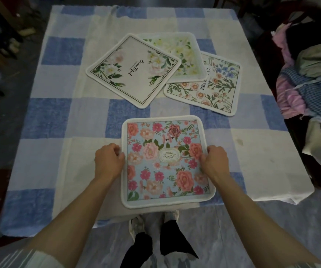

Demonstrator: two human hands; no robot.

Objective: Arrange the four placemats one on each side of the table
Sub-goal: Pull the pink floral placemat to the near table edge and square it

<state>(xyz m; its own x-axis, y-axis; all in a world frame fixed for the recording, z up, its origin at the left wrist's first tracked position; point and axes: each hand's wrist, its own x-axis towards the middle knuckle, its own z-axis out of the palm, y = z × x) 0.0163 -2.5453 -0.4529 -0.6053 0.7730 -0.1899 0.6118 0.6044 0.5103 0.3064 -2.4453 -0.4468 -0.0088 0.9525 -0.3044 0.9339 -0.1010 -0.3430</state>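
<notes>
Dim light falls over a table [45, 78] covered in a blue-and-white checked cloth [63, 117], with a heap of clothes [310, 78] off to the right. I see my left hand [108, 161] and right hand [216, 161] each pinching a side edge of the pink-flowered placemat [165, 161], thumbs on top, fingers tucked under the rim. That mat sits square at the near side of the table, its front edge just past the table's lip. The other three are heaped in the middle: the white rose mat [132, 70] lies on the pale yellow mat [182, 53], which in turn overlaps the daisy mat [209, 88].

My worry is the near mat: with its edge overhanging, I judge it could slide off toward my feet once I let go, or drag the loose cloth into wrinkles if I push it. Pulling one mat from the pile may also shift the two it touches, leaving them crooked.
</notes>
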